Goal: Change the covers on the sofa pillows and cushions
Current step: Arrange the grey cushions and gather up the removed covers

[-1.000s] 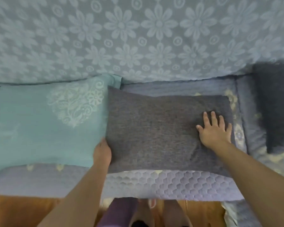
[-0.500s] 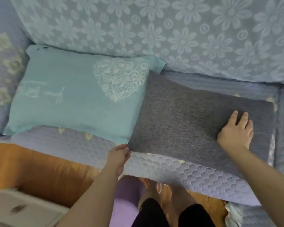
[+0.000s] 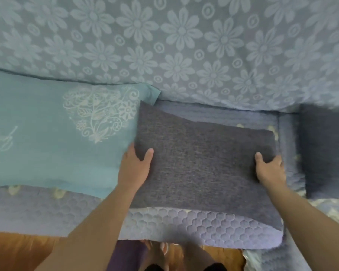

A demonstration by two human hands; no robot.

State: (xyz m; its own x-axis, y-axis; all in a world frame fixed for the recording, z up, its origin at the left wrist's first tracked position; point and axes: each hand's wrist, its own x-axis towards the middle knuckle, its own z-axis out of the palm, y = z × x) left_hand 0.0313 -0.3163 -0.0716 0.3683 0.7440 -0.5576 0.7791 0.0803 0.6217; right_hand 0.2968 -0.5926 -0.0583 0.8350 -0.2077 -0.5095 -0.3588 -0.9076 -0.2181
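Item: flat dark grey woven pillow [image 3: 202, 165], lying on the quilted lavender sofa seat [image 3: 204, 229] between our two hands.

Left hand [image 3: 134, 167]: grips the pillow's left edge, thumb on top, fingers hidden beneath the fabric.

Right hand [image 3: 270, 169]: grips the right edge in the same way, thumb on top, fingers out of sight below.

Condition: the far left corner of the pillow rides up, so it appears partly lifted off the seat.

Handling note: we judge the step to be lifting or shifting this pillow so its cover can be seen to. We should keep both edges level, raise them together, and hold cover and filling as one so that the soft body does not sag in the middle.

Adjacent, just left of the left hand: teal fabric pillow with a white lace-pattern heart [image 3: 53, 137]. Its right edge touches the grey one and may drag along.

Beyond both hands: pale blue daisy-patterned throw over the sofa back [image 3: 174, 45].

Right of the right hand: dark blue cushion [image 3: 325, 149], near but apart.

Below our arms: orange wooden floor [image 3: 18, 251].
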